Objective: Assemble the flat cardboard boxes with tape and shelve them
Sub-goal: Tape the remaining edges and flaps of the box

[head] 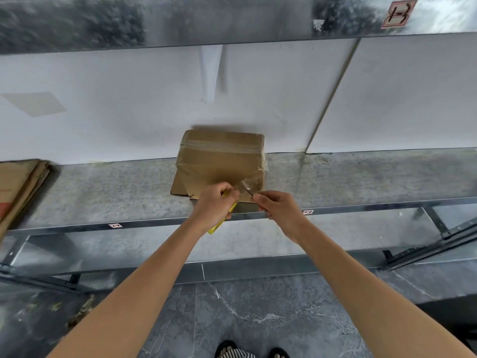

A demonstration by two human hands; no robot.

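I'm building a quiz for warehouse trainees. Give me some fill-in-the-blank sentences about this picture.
1. The left hand grips a cutter with a ____ handle.
2. In front of the box, the right hand pinches clear ____.
3. On the shelf, a stack of flat cardboard lies at the ____ end.
Missing words: yellow; tape; left.

Box (222,161) on shelf (361,177); flat cardboard (18,184) far left, hands before it
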